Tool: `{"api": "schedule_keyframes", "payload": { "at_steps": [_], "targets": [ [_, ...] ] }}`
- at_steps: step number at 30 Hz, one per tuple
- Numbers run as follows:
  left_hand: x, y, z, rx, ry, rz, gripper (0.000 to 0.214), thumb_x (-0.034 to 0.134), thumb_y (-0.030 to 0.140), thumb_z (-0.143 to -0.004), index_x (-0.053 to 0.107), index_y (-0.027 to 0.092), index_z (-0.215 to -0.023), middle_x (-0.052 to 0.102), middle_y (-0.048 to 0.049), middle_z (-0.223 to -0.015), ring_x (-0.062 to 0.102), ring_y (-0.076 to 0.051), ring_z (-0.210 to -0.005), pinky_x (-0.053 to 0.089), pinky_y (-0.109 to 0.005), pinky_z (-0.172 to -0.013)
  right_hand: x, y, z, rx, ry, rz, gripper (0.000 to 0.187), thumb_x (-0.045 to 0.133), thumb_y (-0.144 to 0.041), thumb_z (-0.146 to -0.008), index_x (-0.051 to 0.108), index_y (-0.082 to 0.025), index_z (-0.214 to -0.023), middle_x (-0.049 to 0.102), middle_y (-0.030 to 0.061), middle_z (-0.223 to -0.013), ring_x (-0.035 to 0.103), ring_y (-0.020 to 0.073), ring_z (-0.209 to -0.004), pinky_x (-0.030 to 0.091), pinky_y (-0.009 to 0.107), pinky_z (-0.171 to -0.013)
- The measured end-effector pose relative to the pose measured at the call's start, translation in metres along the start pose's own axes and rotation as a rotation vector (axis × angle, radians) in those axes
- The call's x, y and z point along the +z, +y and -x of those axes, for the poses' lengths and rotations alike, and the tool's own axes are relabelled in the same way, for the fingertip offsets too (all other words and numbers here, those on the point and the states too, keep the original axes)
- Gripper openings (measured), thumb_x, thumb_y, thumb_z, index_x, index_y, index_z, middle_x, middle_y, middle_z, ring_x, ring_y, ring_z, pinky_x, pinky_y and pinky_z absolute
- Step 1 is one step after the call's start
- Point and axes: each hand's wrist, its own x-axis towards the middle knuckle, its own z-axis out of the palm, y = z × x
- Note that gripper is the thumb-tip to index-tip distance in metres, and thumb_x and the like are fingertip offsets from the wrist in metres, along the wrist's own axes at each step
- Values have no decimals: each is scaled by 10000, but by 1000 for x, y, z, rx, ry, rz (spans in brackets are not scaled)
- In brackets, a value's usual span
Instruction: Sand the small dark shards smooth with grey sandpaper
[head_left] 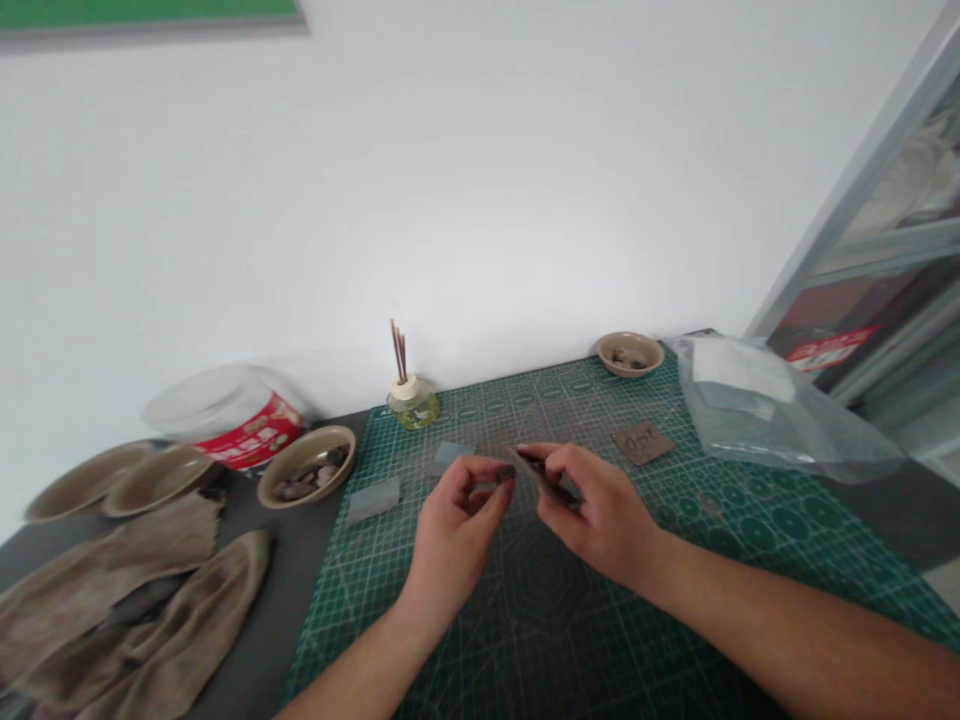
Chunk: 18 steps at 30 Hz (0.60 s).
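Over a green cutting mat [525, 610], my left hand [461, 530] pinches a small dark stone-like piece [506, 474] between thumb and fingertips. My right hand [592, 510] grips a thin dark strip [553, 482] whose tip points toward that piece. The two hands are close together, and the fingers hide much of the strip. Two grey squares that look like abrasive paper lie on the mat: one [373, 500] left of my left hand, the other [450, 455] just beyond it. A brown square marked with digits [643, 442] lies beyond my right hand.
A beige bowl of small stones [306, 467] sits left of the mat, and another [630, 353] at its far edge. Also present are a reed diffuser bottle [412, 403], a red-and-white tub [232, 430], two shallow dishes [157, 480], brown cloths [112, 610] and a clear plastic bag [780, 410].
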Motion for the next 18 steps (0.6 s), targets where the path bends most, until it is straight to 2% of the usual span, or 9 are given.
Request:
{"api": "schedule_keyframes", "payload": {
  "at_steps": [2,4,6,10,14,18],
  "targets": [
    [0,3,1,28,9,-36,113,671,253,-794,589,175,-801,603,14,-745,573,-126,-697,471,-224,-637,0,0,1,-43,-57,33,312,554,-110,-835,533,-250,-1113,642,66,-1247,612,209,-1125,496,366,-940],
    [0,4,3,32,18,-76,145,669,241,-788,553,176,-729,548,38,-668,515,-106,-623,430,-203,-576,2,0,2,-116,-137,85,480,521,-108,-857,465,-245,-1313,608,73,-1314,580,206,-1194,470,383,-1013],
    [-1,4,5,25,18,-103,159,664,223,-785,534,176,-706,531,48,-644,489,-98,-600,408,-194,-555,4,0,2,-184,-202,138,577,487,-81,-861,402,-228,-1413,555,79,-1381,527,198,-1264,421,390,-1082],
    [-2,1,6,12,40,-103,155,659,224,-786,542,174,-698,549,44,-637,499,-102,-603,413,-194,-557,5,1,4,-175,-222,203,587,451,-41,-847,439,-176,-1417,474,117,-1443,481,202,-1308,439,362,-1072],
    [-1,1,7,2,45,-87,129,666,264,-801,591,170,-758,611,21,-694,554,-119,-649,456,-215,-605,5,3,6,-135,-221,242,620,448,-23,-816,434,-140,-1425,477,136,-1434,501,218,-1291,455,373,-1056],
    [0,2,9,25,53,-94,131,673,245,-793,587,169,-731,613,22,-676,555,-116,-631,457,-211,-591,6,2,7,-185,-202,252,640,448,-24,-818,404,-141,-1446,454,138,-1448,485,222,-1304,453,374,-1058]
  ]
}}
